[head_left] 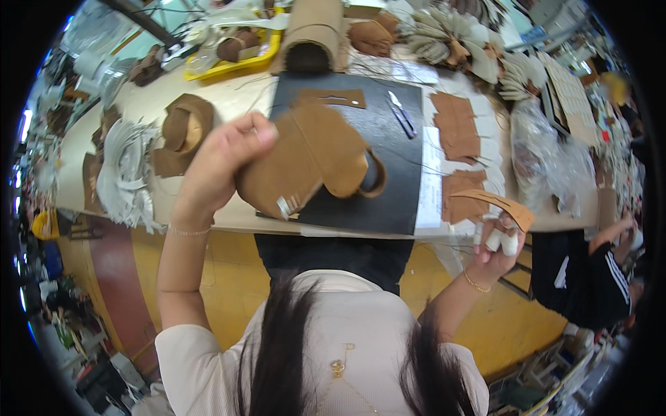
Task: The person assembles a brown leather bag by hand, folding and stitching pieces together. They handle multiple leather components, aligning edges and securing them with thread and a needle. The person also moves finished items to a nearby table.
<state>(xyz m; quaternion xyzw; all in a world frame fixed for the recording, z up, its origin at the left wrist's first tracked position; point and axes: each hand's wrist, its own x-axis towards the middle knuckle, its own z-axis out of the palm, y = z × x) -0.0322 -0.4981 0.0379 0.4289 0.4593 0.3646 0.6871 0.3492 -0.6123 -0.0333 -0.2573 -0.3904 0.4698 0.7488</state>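
Brown piece (pixel 291 166) at centre: matt, suede-like. Mat (pixel 395 170) beneath: smooth black, faintly glossy. Tube (pixel 316 28) at 12 o'clock: matt brown cardboard. Tray (pixel 272 51) at 11 o'clock: smooth yellow plastic. Bag (pixel 548 159) near 3 o'clock: crinkled, glossy, clear plastic.

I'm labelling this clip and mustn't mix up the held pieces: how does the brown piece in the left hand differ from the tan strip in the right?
The brown piece is broad; the tan strip is narrow. The brown piece is darker; the tan strip looks more orange. The brown piece has a loop at one end; the tan strip shows none. Both are held in a hand.
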